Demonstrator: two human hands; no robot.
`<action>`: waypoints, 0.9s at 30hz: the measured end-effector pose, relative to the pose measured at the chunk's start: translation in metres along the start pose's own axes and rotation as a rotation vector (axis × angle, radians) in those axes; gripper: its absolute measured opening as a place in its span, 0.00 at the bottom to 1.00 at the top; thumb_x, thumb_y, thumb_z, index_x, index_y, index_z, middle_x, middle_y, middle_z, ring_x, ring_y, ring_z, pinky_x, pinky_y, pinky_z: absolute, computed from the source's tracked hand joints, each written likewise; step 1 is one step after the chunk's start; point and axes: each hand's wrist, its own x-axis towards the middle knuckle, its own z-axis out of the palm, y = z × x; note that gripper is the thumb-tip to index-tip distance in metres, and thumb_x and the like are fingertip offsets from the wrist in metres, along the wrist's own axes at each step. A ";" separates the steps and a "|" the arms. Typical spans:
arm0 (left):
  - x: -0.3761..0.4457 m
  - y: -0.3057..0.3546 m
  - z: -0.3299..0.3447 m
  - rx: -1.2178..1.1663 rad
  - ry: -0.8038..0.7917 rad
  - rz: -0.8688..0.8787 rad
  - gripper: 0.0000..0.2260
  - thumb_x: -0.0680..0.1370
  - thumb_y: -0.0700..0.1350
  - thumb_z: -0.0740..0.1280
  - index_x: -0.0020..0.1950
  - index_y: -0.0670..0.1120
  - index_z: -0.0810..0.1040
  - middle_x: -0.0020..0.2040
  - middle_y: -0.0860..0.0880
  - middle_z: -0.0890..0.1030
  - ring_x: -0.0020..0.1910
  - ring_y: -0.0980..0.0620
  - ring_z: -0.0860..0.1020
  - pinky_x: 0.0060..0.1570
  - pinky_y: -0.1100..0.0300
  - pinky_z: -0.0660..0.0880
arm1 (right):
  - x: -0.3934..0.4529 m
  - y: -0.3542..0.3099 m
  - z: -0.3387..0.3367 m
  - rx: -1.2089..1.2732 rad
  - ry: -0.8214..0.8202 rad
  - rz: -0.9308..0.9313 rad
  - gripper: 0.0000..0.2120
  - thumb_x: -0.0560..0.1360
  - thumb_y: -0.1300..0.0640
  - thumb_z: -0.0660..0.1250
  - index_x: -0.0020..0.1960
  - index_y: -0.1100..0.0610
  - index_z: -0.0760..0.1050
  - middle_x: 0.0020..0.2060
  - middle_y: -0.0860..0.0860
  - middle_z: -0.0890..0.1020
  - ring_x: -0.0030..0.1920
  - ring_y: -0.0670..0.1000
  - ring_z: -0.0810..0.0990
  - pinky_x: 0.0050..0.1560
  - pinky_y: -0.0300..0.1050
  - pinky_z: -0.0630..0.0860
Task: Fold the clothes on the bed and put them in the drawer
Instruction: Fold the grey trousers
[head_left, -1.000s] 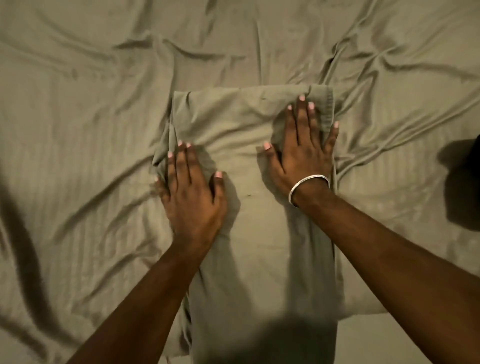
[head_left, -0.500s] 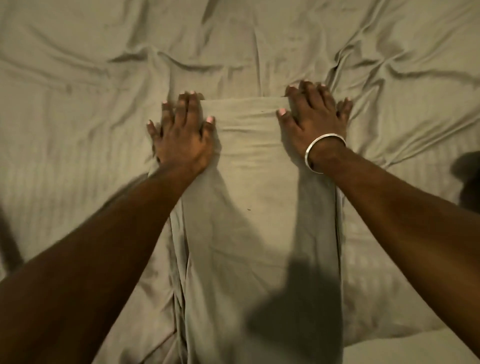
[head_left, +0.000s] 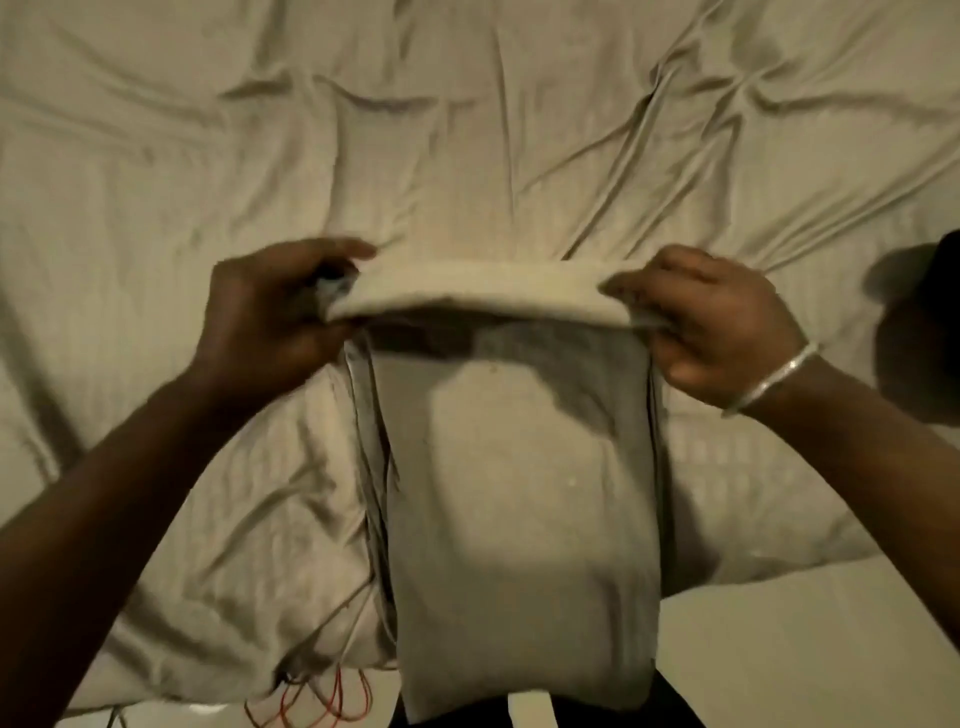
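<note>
A long grey-green garment (head_left: 519, 519), folded into a narrow strip, lies down the middle of the bed and hangs over its near edge. Its far end is lifted off the sheet and curled back toward me. My left hand (head_left: 270, 312) grips the left corner of that lifted end. My right hand (head_left: 711, 322), with a silver bangle on the wrist, pinches the right corner. The raised edge stretches level between both hands and casts a shadow on the cloth below. No drawer is in view.
The rumpled beige bedsheet (head_left: 467, 130) fills most of the view. A dark shape (head_left: 924, 332) sits at the right edge. Red cords (head_left: 322, 701) lie on the floor below the bed's near left corner. Pale floor (head_left: 805, 649) shows at lower right.
Both hands lay flat on the garment and slid to its far end. Now they have gripped that end's corners, lifted it and brought it back toward me.
</note>
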 end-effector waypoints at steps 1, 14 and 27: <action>-0.023 0.006 -0.003 -0.014 -0.027 0.066 0.16 0.72 0.48 0.71 0.56 0.41 0.82 0.47 0.46 0.82 0.47 0.69 0.77 0.49 0.73 0.71 | -0.023 -0.012 -0.002 0.032 -0.040 -0.036 0.18 0.73 0.60 0.63 0.61 0.61 0.79 0.45 0.58 0.79 0.42 0.60 0.80 0.43 0.51 0.78; -0.258 0.058 0.034 0.031 -0.199 0.194 0.14 0.71 0.43 0.67 0.56 0.49 0.79 0.47 0.49 0.80 0.41 0.49 0.78 0.47 0.58 0.72 | -0.214 -0.109 0.030 0.236 -0.405 -0.022 0.27 0.61 0.65 0.71 0.61 0.57 0.81 0.46 0.52 0.80 0.42 0.51 0.77 0.42 0.42 0.69; -0.258 0.114 0.104 -0.182 0.198 -0.862 0.17 0.76 0.54 0.68 0.60 0.47 0.75 0.56 0.52 0.75 0.56 0.52 0.75 0.58 0.53 0.73 | -0.141 -0.149 0.062 0.149 -0.069 0.028 0.08 0.73 0.58 0.67 0.48 0.61 0.83 0.39 0.55 0.80 0.36 0.57 0.79 0.36 0.50 0.76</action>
